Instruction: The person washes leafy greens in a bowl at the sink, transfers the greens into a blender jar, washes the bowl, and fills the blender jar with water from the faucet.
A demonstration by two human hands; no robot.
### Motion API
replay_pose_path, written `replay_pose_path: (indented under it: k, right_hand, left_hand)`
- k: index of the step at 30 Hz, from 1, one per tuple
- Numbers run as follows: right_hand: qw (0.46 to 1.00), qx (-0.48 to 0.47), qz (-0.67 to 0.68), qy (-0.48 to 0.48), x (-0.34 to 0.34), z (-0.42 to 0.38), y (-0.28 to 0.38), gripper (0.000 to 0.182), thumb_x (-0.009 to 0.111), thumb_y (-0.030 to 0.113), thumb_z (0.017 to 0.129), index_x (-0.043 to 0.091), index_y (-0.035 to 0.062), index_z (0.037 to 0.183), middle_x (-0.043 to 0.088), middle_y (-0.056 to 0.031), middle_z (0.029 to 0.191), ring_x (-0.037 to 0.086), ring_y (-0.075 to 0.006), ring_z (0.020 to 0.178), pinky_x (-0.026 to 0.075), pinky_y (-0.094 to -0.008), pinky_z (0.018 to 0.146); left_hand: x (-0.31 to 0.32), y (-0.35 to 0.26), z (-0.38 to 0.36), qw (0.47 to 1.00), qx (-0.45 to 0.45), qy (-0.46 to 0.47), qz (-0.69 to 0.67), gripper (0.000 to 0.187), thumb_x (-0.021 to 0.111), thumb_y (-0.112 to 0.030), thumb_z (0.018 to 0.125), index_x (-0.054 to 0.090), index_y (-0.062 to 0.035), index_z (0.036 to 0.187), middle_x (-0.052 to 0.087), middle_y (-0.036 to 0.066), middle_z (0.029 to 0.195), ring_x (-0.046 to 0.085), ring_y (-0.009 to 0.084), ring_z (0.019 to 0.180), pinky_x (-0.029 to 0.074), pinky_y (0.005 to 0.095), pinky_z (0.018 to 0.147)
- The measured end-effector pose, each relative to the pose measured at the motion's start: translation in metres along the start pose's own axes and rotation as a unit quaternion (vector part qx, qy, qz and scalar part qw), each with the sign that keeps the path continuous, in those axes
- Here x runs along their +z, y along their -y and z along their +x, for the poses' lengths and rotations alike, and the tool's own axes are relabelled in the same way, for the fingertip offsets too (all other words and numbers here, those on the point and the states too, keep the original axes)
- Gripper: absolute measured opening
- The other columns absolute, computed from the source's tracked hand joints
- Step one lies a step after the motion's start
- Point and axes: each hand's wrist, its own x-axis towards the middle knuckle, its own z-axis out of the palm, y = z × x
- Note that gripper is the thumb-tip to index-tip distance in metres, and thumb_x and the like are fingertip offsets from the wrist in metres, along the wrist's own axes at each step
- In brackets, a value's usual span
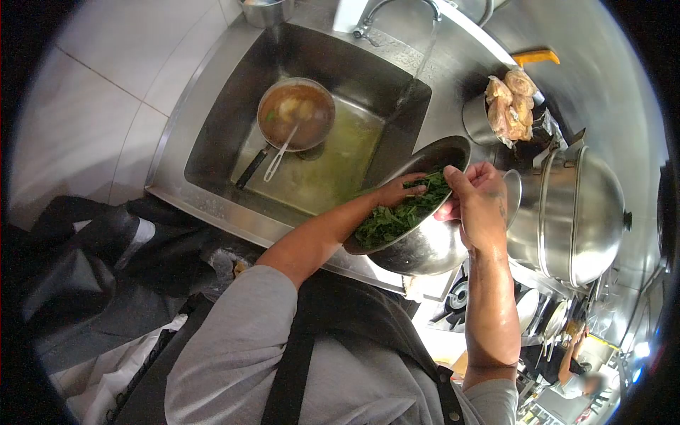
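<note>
A metal bowl [459,150] is tilted over the right edge of the sink, with leafy greens [393,223] inside it. My right hand [476,195] pinches the bowl's right rim between thumb and fingers. Inside the bowl, my left hand [404,190] lies on the greens, its fingers partly hidden among the leaves. Beneath the tilted bowl is another shiny metal bowl [425,251]. The sink [212,142] holds shallow greenish water and a pan [296,113] of brown liquid with a slotted-handled utensil [282,152] in it.
Water runs from the faucet [405,6] at the sink's back right. A metal pot [480,122] with wrapped bundles [511,106], an orange handle [536,57] and a large domed pot [567,212] stand to the right. Another person [570,368] is at the lower right.
</note>
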Motion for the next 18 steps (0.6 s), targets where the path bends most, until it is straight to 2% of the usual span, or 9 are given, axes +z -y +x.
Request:
replay_pose_path:
  k: [8,10,17,18]
  right_hand:
    - [1.000,0.010,0.027,0.006,0.001,0.000,0.001,0.024,0.065,0.008,0.084,0.042,0.0006,0.081,0.055,-0.0102,0.057,0.053,-0.0155,0.037,0.048,-0.0272,0.035]
    - [1.000,0.005,0.014,0.000,0.002,-0.001,0.003,0.024,0.065,0.008,0.083,0.042,0.0009,0.080,0.055,-0.0102,0.057,0.053,-0.0155,0.036,0.048,-0.0273,0.035]
    - [1.000,0.014,0.021,0.005,0.004,-0.001,0.007,0.024,0.064,0.009,0.084,0.042,0.0015,0.079,0.055,-0.0100,0.056,0.053,-0.0154,0.037,0.048,-0.0268,0.034]
    - [0.999,0.021,0.028,0.004,0.005,-0.002,0.010,0.024,0.064,0.009,0.084,0.042,0.0016,0.079,0.055,-0.0100,0.056,0.053,-0.0153,0.037,0.048,-0.0266,0.035]
  left_hand:
    - [0.001,-0.009,-0.004,1.000,-0.009,-0.004,0.003,0.068,0.064,-0.047,0.086,0.045,-0.0049,0.136,0.051,0.013,0.130,0.048,0.0192,0.117,0.037,0.0332,0.099]
    - [-0.002,0.003,0.001,0.997,0.029,-0.017,0.065,0.068,0.063,-0.048,0.086,0.045,-0.0053,0.136,0.049,0.013,0.132,0.046,0.0202,0.120,0.035,0.0342,0.102]
    - [-0.003,0.005,0.002,0.995,0.031,-0.027,0.093,0.070,0.062,-0.052,0.085,0.046,-0.0070,0.136,0.046,0.014,0.136,0.043,0.0221,0.124,0.032,0.0356,0.105]
    - [-0.002,0.003,0.001,0.997,0.010,-0.022,0.073,0.070,0.061,-0.053,0.085,0.046,-0.0072,0.136,0.046,0.014,0.136,0.043,0.0222,0.124,0.032,0.0356,0.105]
